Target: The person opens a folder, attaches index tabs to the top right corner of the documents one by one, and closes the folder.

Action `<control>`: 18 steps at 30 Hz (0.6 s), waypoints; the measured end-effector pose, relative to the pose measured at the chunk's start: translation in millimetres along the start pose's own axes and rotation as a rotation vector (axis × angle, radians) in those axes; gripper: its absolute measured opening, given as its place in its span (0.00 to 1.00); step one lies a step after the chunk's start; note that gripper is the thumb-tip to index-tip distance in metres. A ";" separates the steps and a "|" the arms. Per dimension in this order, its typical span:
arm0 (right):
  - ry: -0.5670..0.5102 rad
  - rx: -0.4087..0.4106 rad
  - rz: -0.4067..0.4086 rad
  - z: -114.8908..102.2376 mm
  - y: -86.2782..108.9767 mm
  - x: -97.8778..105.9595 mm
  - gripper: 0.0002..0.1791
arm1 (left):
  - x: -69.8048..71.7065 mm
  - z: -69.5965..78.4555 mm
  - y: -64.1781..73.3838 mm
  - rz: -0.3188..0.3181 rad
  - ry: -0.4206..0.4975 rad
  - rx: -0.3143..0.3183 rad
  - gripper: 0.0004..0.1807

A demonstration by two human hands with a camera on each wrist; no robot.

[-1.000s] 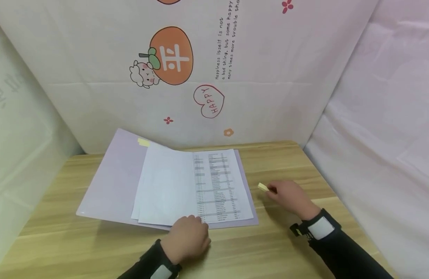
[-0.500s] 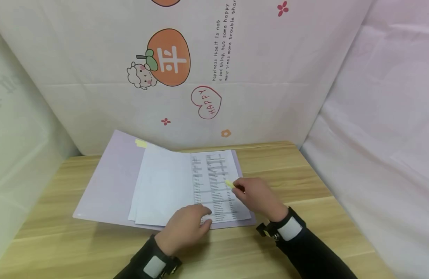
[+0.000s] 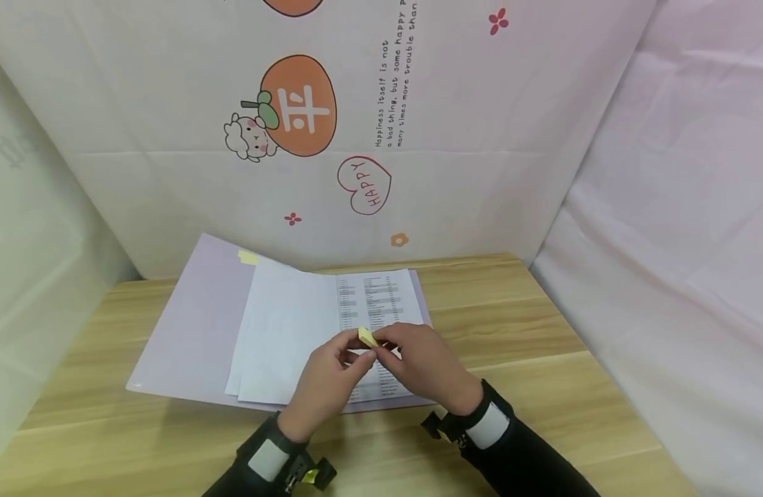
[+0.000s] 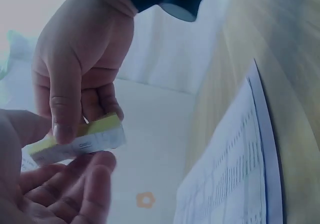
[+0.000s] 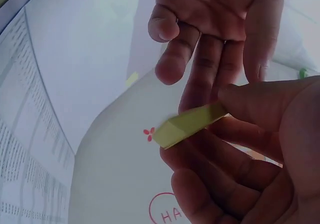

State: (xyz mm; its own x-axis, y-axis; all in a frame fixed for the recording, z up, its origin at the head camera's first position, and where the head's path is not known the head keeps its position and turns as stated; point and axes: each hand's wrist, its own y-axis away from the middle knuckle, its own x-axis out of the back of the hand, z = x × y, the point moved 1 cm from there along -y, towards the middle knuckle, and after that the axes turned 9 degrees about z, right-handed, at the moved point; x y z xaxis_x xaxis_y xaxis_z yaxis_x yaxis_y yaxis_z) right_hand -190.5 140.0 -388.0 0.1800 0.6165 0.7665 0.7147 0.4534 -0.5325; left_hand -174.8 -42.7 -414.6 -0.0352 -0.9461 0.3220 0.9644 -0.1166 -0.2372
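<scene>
Over the open lilac folder, my right hand pinches a small pad of yellow sticky notes between thumb and fingers. The right wrist view shows the right thumb pressing on one end of the pad. My left hand has come up beside it, thumb and fingers apart, fingertips right at the pad. In the left wrist view, a pale printed side of the pad shows. Beneath the hands lies a printed list page, partly covered by them, with a blank white sheet turned to its left.
A yellow sticky tab sticks out at the upper edge of the turned sheets. The folder's left cover is raised off the wooden table. A printed white cloth hangs behind the table, with more cloth at both sides.
My right hand has carried the sticky-note pad leftward from the bare table to above the printed page. My left hand has risen from the folder's lower edge to meet it, its fingers spreading.
</scene>
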 end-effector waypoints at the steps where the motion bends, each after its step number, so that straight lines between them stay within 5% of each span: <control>1: -0.007 0.010 0.010 -1.9 -0.1 0.7 0.08 | 0.9 0.1 0.0 0.005 0.037 0.010 0.20; 5: -0.036 0.032 0.040 -6.9 0.5 3.6 0.08 | 3.7 -0.1 0.1 0.019 0.118 0.025 0.18; 18: -0.125 0.015 0.043 -7.8 4.6 10.4 0.08 | 10.7 -2.4 1.5 -0.008 0.097 -0.057 0.12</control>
State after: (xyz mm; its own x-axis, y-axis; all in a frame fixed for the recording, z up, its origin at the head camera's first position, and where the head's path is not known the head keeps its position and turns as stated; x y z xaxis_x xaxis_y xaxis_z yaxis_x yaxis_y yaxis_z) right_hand -180.0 143.5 -379.6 0.1243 0.7106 0.6925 0.6978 0.4336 -0.5701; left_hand -174.3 -53.7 -413.6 -0.0704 -0.9696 0.2344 0.9475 -0.1384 -0.2881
